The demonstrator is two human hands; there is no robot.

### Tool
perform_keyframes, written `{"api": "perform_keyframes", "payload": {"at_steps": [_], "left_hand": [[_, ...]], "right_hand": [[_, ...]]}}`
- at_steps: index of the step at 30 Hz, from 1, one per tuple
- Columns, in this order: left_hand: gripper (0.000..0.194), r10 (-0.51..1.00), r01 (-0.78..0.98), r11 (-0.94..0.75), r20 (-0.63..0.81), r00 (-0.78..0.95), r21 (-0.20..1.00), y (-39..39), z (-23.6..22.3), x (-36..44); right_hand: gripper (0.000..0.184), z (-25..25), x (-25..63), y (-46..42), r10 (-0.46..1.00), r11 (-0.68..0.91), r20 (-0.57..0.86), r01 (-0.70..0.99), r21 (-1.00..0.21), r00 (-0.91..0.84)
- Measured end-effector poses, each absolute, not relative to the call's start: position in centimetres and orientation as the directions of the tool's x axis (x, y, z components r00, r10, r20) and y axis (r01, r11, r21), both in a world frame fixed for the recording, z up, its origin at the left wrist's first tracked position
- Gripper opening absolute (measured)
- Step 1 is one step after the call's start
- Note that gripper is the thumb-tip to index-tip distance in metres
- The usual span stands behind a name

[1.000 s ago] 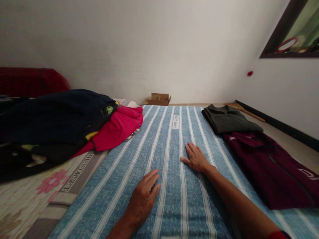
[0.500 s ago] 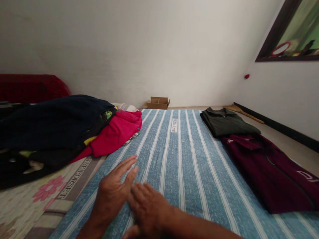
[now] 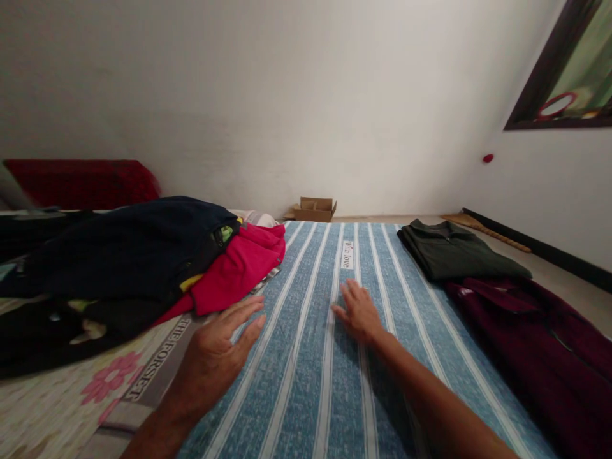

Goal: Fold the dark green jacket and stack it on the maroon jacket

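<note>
My left hand is open above the left edge of the blue and white striped bedspread, thumb and fingers apart, holding nothing. Palm down, my right hand reaches over the middle of the bedspread, just below its "With love" label. Its fingers are spread with nothing in them; whether they touch the cloth I cannot tell. Beyond my left hand lies a heap of clothes, with a navy garment on top and a bright pink garment sticking out.
Folded on the right lie a dark green garment and, nearer, a maroon zip-up garment. A small cardboard box stands by the far wall. A flowered cloth covers the left, and a red item sits behind the heap.
My right hand has moved from beside my left hand, forward and right to the middle of the bedspread. The left hand has barely moved. The view has shifted slightly.
</note>
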State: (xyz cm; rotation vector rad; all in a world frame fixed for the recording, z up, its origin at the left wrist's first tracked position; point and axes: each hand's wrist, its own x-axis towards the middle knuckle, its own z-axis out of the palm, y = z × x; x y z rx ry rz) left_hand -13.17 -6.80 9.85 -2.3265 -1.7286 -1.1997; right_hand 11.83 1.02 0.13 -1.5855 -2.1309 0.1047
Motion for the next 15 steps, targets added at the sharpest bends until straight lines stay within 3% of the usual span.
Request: {"api": "perform_keyframes", "payload": {"at_steps": [3, 6, 12, 15], "left_hand": [[0.038, 0.821, 0.813, -0.398, 0.561, 0.108, 0.425, -6.2, 8.4, -13.4], [0.036, 0.820, 0.813, -0.402, 0.561, 0.114, 0.422, -5.4, 7.2, -13.4], [0.030, 0.839, 0.812, -0.400, 0.527, 0.138, 0.424, -4.0, 6.3, -12.9], [0.030, 0.852, 0.810, -0.380, 0.510, 0.119, 0.446, -3.5, 6.1, -12.9]], "right_hand": [[0.050, -1.1, 15.7, 5.1, 0.959, 0.135, 0.281, 0.928, -0.347, -0.034], [0.055, -2.1, 15.4, 6.6, 0.973, 0.122, 0.225, 0.931, -0.345, -0.044], [0.073, -2.4, 4.7, 4.1, 0.896, 0.443, 0.154, 0.817, -0.369, -0.416], [0.077, -1.9, -1.1, 0.1, 0.718, 0.686, 0.235, 0.607, -0.402, -0.655]]}}
